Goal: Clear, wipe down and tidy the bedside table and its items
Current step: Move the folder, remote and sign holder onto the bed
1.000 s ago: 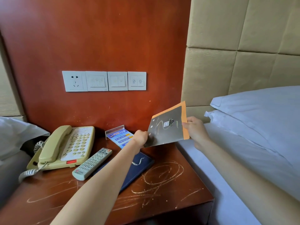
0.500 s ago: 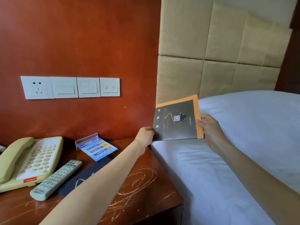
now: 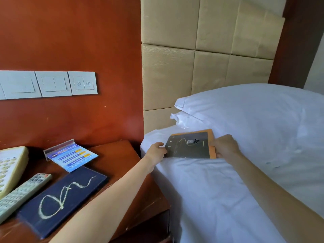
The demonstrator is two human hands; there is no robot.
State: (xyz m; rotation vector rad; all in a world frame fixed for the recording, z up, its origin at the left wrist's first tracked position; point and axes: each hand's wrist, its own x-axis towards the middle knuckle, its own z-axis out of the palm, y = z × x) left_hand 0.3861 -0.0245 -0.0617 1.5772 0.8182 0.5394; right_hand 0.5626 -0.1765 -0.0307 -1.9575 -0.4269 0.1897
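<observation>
Counts: two hands, one card, one folder, one remote, one telephone, one acrylic sign, three wall switch plates in view, two pillows.
Card: one dark card (image 3: 189,146) with an orange border lies flat on the white bed (image 3: 219,190), just in front of the pillows (image 3: 245,109).
Left hand: the left hand (image 3: 156,151) grips the card's left edge, fingers curled round it.
Right hand: the right hand (image 3: 225,146) grips the card's right edge, fingers curled on it.
Table: the table (image 3: 122,155) carries the navy folder (image 3: 64,197), the remote (image 3: 22,193) beside it, the cream telephone (image 3: 10,165) at the left edge, and the blue acrylic sign (image 3: 71,156) behind the folder.
Wall: switch plates (image 3: 52,84) above the table.
</observation>
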